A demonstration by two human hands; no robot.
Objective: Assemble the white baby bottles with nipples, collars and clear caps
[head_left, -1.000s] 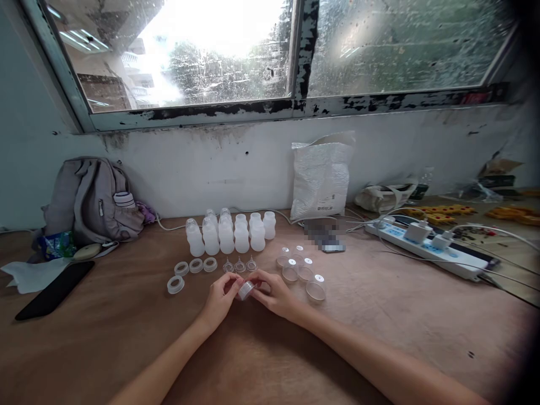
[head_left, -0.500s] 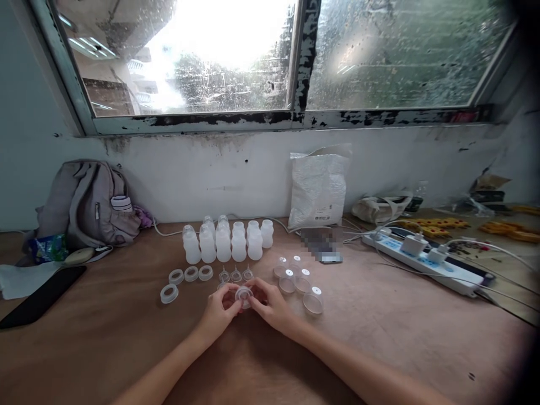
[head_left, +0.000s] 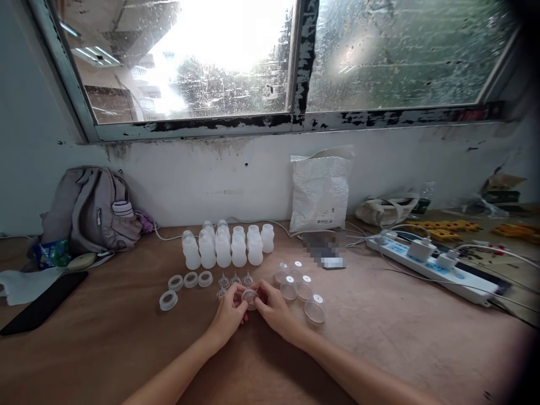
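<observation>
Left hand (head_left: pixel 230 312), right hand (head_left: pixel 274 309) hold clear ring (head_left: pixel 250 299), now more face-on.

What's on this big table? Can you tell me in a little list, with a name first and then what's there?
Left hand: left hand, pinching the clear round piece
Right hand: right hand, holding the same piece
Bottles: white bottles, standing in a group near the wall
Rings: four pale rings, left of the hands
Clear cups: five clear cups, right of the hands
Bag: grey backpack, far left
Power: white power strip, on the right
</observation>
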